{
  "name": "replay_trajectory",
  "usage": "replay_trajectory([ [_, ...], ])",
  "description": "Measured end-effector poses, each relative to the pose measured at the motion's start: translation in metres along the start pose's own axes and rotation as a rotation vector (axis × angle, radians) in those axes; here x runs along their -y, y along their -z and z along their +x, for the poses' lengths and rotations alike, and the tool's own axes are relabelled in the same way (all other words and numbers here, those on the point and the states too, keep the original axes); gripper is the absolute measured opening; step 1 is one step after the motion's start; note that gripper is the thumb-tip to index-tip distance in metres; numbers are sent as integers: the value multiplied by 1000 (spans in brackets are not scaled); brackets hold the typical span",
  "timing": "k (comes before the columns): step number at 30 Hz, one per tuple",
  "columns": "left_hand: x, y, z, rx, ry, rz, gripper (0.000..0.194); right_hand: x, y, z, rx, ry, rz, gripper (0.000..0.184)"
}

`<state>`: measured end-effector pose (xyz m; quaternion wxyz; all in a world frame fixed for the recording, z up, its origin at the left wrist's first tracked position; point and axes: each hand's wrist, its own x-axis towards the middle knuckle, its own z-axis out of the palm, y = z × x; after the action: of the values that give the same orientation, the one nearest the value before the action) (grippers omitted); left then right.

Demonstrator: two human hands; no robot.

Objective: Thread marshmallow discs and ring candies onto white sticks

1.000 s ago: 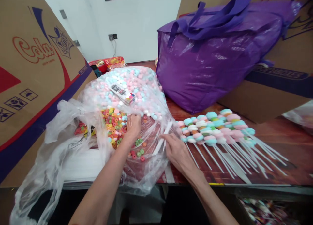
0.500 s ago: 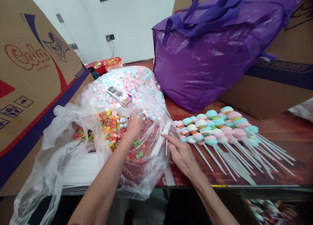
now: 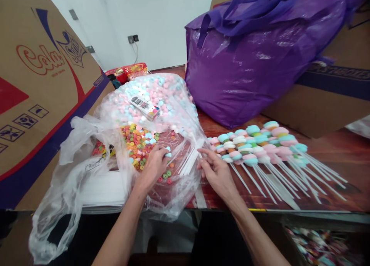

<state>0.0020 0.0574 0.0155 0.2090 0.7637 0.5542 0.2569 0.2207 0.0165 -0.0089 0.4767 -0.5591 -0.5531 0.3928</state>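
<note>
My left hand [image 3: 156, 164] is closed in a pinch, with light blue and white marshmallows [image 3: 168, 152] at its fingertips, above a clear plastic bag. Under and beside it lie loose ring-shaped candies [image 3: 138, 144] in red, orange, yellow and green. My right hand [image 3: 215, 170] is curled, thumb and index finger close together around what looks like a thin white stick, mostly hidden by the fingers. Just left of those fingers, a bundle of white sticks [image 3: 189, 162] lies on the plastic. To the right, several skewers of stacked marshmallows and rings [image 3: 251, 144] lie in rows.
A large bag of pastel marshmallows [image 3: 170, 92] stands behind the candies, a small printed pack [image 3: 144, 106] on top. A cardboard box [image 3: 49, 104] stands left, a purple bag [image 3: 245, 69] at back right. White sheets [image 3: 101, 191] lie by the front edge, beside a crumpled plastic bag [image 3: 69, 189].
My left hand has drawn back toward me from the candy pile, and marshmallows now show at its fingertips. My right hand stays near the stick bundle, its fingers slightly more curled. The view has shifted slightly.
</note>
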Motion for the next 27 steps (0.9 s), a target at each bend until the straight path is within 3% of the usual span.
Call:
replay_trajectory([
  [3, 4, 4, -7, 45, -81, -33, 11, 5, -2, -8, 28, -25, 13, 46],
  [6, 6, 7, -5, 39, -52, -57, 14, 10, -2, -14, 44, -20, -115, 36],
  [13, 9, -5, -2, -182, 106, -57, 22, 13, -1, -13, 18, 34, -668, 22],
  [17, 8, -11, 6, -286, 41, 55, 42, 12, -1, -18, -8, -33, -866, 24],
  [22, 5, -17, 17, -169, -39, 135, 34, 23, 7, -32, -86, 69, -828, 22],
  [27, -1, -16, 16, -37, -46, 113, 17, 33, 20, -45, 37, 33, -597, 23],
])
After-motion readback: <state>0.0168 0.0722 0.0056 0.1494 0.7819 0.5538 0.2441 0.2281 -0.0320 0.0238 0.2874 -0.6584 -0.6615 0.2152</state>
